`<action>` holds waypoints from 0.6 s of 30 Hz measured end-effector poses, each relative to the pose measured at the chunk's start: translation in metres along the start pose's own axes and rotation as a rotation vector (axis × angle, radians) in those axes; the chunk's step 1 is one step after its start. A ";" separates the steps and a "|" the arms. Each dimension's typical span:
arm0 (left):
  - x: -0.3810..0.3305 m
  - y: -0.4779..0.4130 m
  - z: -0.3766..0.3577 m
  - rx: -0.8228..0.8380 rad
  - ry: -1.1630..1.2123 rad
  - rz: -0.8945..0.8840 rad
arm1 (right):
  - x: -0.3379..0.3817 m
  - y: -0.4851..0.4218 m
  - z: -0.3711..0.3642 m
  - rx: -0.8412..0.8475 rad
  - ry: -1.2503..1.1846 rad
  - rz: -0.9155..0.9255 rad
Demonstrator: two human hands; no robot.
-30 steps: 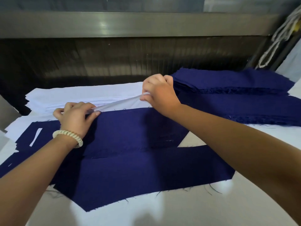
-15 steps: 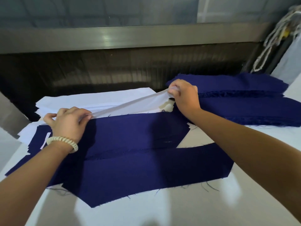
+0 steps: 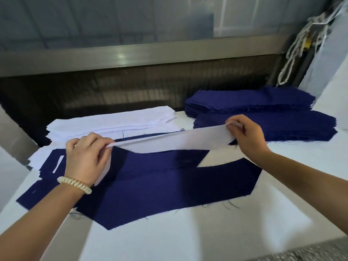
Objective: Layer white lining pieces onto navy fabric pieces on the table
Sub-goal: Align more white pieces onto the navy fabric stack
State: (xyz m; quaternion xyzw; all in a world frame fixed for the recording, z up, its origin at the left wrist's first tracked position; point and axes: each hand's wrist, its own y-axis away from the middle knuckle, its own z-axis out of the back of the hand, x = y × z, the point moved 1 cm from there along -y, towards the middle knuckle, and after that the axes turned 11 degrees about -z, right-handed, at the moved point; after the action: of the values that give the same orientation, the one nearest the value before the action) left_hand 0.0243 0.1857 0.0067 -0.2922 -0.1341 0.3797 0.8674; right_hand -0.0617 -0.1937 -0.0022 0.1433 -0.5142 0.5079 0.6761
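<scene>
Two hands hold one white lining strip (image 3: pixel 169 144) stretched between them above the worktop (image 3: pixel 188 238). From my remote seat I see the left hand (image 3: pixel 85 159) pinching the strip's left end between thumb and curled fingers, and the right hand (image 3: pixel 246 134) pinching the right end the same way, the two well apart. The strip hangs taut and slightly tilted, its right end higher, and it hovers over the far edge of the navy fabric pieces (image 3: pixel 160 185) that lie flat and overlapping on the worktop. I cannot tell whether its lower edge touches the navy cloth.

A beaded bracelet (image 3: pixel 75 184) sits on the left wrist. A small white slip (image 3: pixel 58 163) lies on the navy cloth just left of that hand.

Behind the strip, at the back left, rests a stack of white lining pieces (image 3: pixel 113 123). At the back right, near the right hand, sits a thick stack of navy pieces (image 3: pixel 263 113) with frayed edges. Loose threads trail from the near edge of the flat navy pieces. A metal rail (image 3: pixel 150 53) runs across behind the worktop, and a bundle of white cord (image 3: pixel 301 44) hangs at the upper right.
</scene>
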 end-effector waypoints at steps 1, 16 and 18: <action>-0.003 0.001 0.003 0.022 0.062 -0.020 | -0.004 0.004 0.005 0.005 -0.022 -0.038; -0.018 0.036 0.023 0.402 0.591 0.283 | -0.024 0.043 0.044 0.234 -0.217 -0.591; -0.016 0.037 0.018 0.465 0.618 0.332 | -0.029 0.043 0.044 0.229 -0.190 -0.644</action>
State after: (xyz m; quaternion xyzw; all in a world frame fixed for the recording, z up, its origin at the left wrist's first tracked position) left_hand -0.0168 0.2014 -0.0017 -0.2064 0.2705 0.4288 0.8369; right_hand -0.1202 -0.2221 -0.0218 0.4196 -0.4430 0.3077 0.7300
